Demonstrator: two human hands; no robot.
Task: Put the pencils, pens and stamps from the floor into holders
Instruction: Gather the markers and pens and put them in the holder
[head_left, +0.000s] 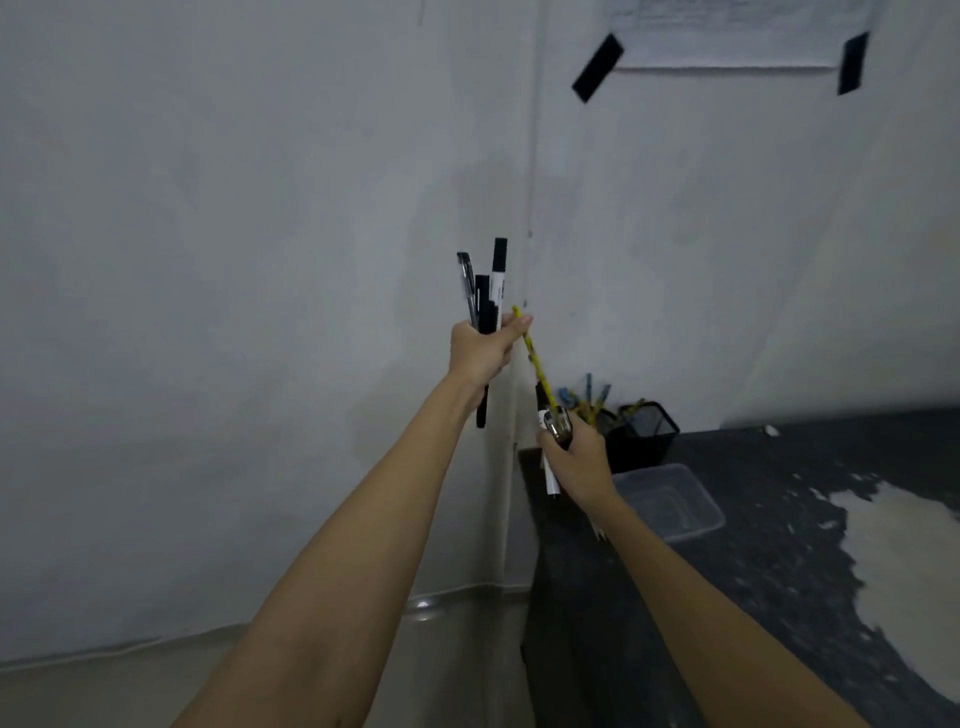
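Note:
My left hand is raised in front of the wall and grips a bundle of black pens and markers that stick up above the fist. Its thumb and forefinger also pinch the top of a yellow pencil. The pencil slants down to my right hand, which is closed around a white marker and other small items. Behind my right hand, two black mesh holders stand at the back corner of the dark table, with yellow and blue pencils in them.
A clear plastic container lies on the dark table in front of the holders. A large pale worn patch covers the table's right side. A paper sheet is taped to the wall above. Floor shows below left.

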